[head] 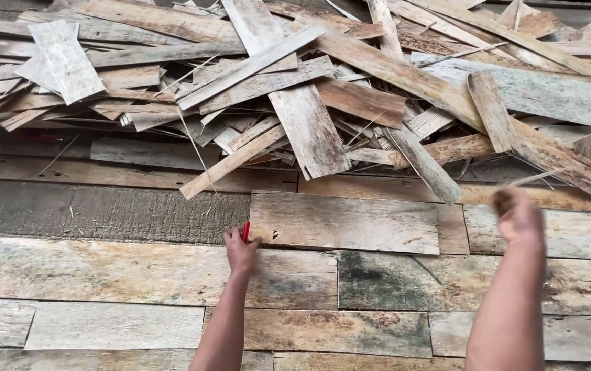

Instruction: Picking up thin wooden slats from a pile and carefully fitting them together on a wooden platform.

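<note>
**Hand positions at the plank surface**

While I monitor the head view, I record both hands reaching forward over a floor [103, 271] of weathered planks laid edge to edge. The left hand [240, 249] rests at the left end of a short, pale board [343, 221] that lies flat on the planks. Its fingers are closed around a small red object [246, 231], held upright against the board's left edge; I cannot tell what kind of tool this is. The left fingertips touch the board's lower left corner.

The right hand [519, 216] is raised near the board's right end, well apart from the left hand. It is blurred. Its fingers appear curled together, and a thin pale sliver [536, 178] extends from the top of the hand toward the upper right. I cannot tell whether the fingers actually grip this sliver.

Beyond the board, a loose pile of scrap wood [323, 89] fills the upper half of the view: grey and brown slats, strips and splinters lying crossed at many angles. The nearest slats of the pile overlap the plank row directly behind the board.
</note>
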